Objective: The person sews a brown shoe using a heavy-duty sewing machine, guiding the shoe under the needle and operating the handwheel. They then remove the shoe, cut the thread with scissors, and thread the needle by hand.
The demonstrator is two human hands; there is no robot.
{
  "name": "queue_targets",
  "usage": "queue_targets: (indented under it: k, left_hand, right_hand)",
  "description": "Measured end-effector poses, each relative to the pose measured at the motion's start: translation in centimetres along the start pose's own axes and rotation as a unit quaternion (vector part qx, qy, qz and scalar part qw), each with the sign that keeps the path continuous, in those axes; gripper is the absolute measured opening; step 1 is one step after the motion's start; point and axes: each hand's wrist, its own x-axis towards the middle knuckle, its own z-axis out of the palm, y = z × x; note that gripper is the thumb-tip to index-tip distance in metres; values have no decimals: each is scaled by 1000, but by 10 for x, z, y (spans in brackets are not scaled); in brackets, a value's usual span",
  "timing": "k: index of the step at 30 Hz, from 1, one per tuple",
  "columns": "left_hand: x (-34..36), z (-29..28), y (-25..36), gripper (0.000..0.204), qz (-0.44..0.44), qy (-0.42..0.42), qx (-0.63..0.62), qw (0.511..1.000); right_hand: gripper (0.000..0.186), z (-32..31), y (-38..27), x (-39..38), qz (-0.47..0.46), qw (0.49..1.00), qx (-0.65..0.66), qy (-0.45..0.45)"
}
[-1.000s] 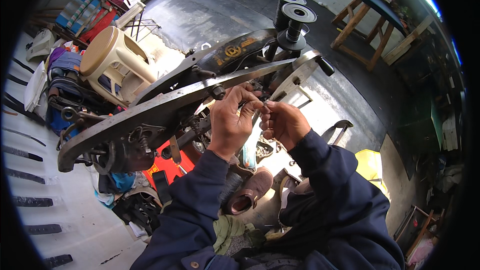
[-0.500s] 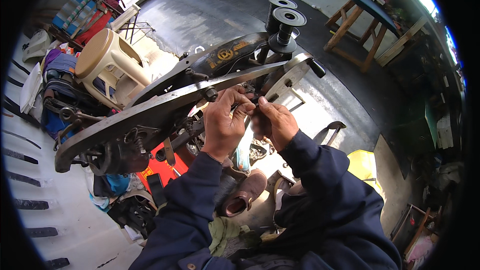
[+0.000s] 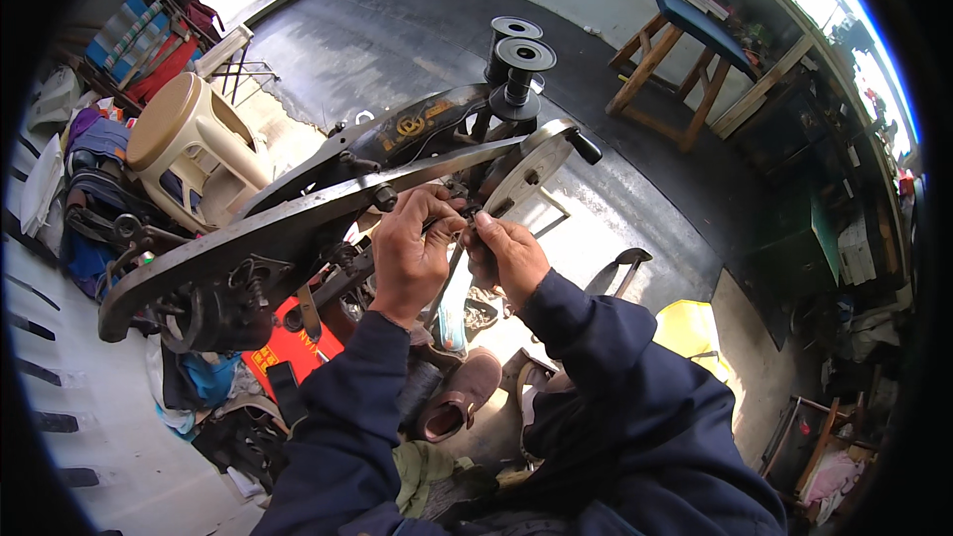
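In the head view, my left hand (image 3: 412, 256) is closed in a pinch in front of the wheel side of a black metal shoe-stitching machine (image 3: 298, 206). My right hand (image 3: 514, 260) pinches close beside it, thumb uppermost. Between the fingertips shows a small dark piece (image 3: 471, 209), mostly hidden and too small to name. The machine's pale handwheel (image 3: 528, 177), with a dark crank handle (image 3: 584, 146), stands just beyond my right fingers. Two dark thread spools (image 3: 524, 56) rise behind it. Below my hands a brown shoe (image 3: 465, 394) lies on the floor.
A beige plastic stool (image 3: 199, 144) stands left of the machine, beside piled bags. A red packet (image 3: 298, 347) lies under the machine. Towards the right are a hammer-like tool (image 3: 627, 268), a yellow bag (image 3: 690, 337) and a wooden stool with a blue seat (image 3: 705, 30).
The whole view has shifted, so machine and hands appear further left. Both hands keep their pinch close together by the handwheel.
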Motion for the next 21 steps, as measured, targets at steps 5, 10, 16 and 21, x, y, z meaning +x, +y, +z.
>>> queue_targets:
  k: [5, 10, 16, 21]
  left_hand:
    - [-2, -1, 1, 7, -22, -5, -51, 998]
    - [-13, -6, 4, 9, 16, 2, -26, 1000]
    - [-51, -21, 24, 13, -139, -2, -261, 955]
    - [-87, -43, 45, 21, -327, -90, -544, 768]
  right_hand:
    - [43, 1, 1, -14, -27, 994, -101, -43]
    - [42, -4, -2, -41, -57, 982, -170, -61]
    - [45, -9, 0, -72, -72, 955, -267, -108]
    - [43, -3, 15, -94, -97, 919, -331, -191]
